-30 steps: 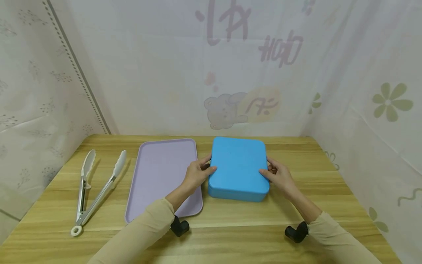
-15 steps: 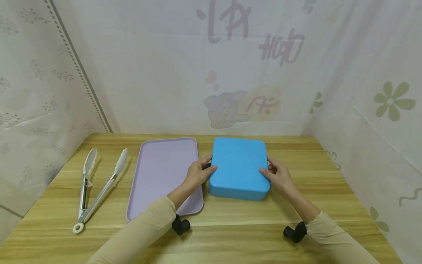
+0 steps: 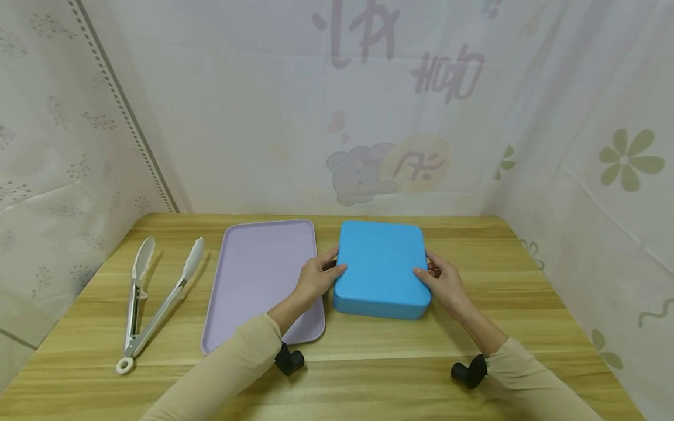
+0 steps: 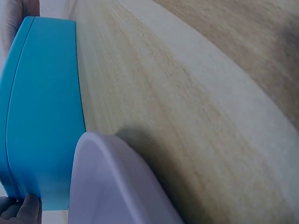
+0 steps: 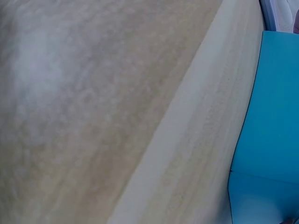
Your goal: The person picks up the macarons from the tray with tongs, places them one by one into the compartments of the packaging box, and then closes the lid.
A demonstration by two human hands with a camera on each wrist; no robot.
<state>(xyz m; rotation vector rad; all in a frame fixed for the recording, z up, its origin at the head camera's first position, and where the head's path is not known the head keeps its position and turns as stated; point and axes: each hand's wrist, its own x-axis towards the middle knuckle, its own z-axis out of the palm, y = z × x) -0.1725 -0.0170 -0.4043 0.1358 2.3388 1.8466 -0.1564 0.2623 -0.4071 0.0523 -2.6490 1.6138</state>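
A flat blue lidded box (image 3: 381,263) with rounded corners stands on the wooden table, right of the middle. My left hand (image 3: 313,279) grips its left side, thumb over the top edge and fingers along the wall. On the opposite side my right hand (image 3: 446,283) holds it the same way, with some fingers hidden behind the edge. The lid seam runs along the box's wall (image 4: 44,112) in the left wrist view, and fingertips (image 4: 29,209) touch it low in that view. The right wrist view catches only part of the box (image 5: 271,107). Its lid is on.
A shallow lilac tray (image 3: 253,275) lies just left of the box, partly under my left forearm. Farther left, spread metal tongs (image 3: 158,317) with white scalloped tips rest on the table (image 3: 379,374). Printed cloth (image 3: 253,117) hangs behind and at both sides.
Both hands keep their hold on the box. Its far edge sits a touch lower in the head view, and my right wrist has shifted slightly left. Tray and tongs stay put.
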